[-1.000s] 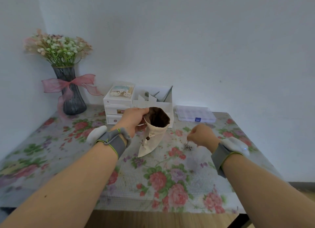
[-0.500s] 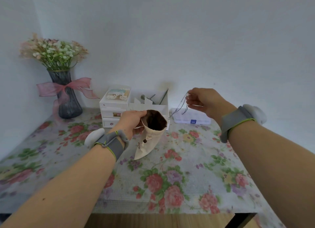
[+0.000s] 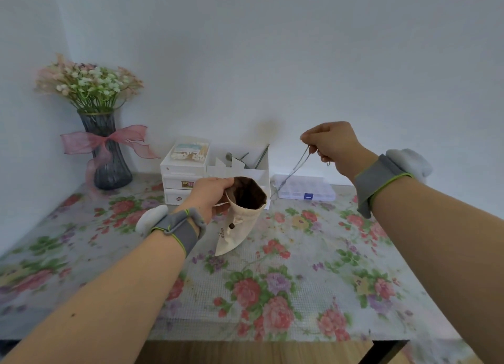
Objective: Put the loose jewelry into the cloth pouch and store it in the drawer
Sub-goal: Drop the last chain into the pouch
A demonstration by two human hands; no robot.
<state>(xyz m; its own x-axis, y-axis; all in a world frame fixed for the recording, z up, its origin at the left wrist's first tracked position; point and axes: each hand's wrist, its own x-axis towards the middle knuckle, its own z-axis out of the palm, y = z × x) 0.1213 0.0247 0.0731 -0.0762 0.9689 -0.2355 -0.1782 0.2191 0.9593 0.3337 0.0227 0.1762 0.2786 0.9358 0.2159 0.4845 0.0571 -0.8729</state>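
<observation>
My left hand [image 3: 211, 196] grips the rim of a cream cloth pouch [image 3: 240, 227] and holds its brown-lined mouth open above the table. My right hand [image 3: 331, 145] is raised to the right of the pouch, fingers pinched on a thin silver chain necklace [image 3: 293, 171]. The chain hangs slanting down and left, and its lower end reaches the right edge of the pouch's mouth. Behind the pouch stands a white drawer organizer [image 3: 181, 182] with small drawers, shut as far as I can see.
A dark glass vase [image 3: 107, 156] with flowers and a pink ribbon stands at the back left. A clear compartment box [image 3: 305, 186] lies at the back right. The floral tablecloth [image 3: 272, 282] covers the table, whose front edge is near me.
My right hand lifted the necklace off the table and carried it up and to the right; the chain's lower end now hangs at the pouch's mouth. The left hand kept holding the pouch open.
</observation>
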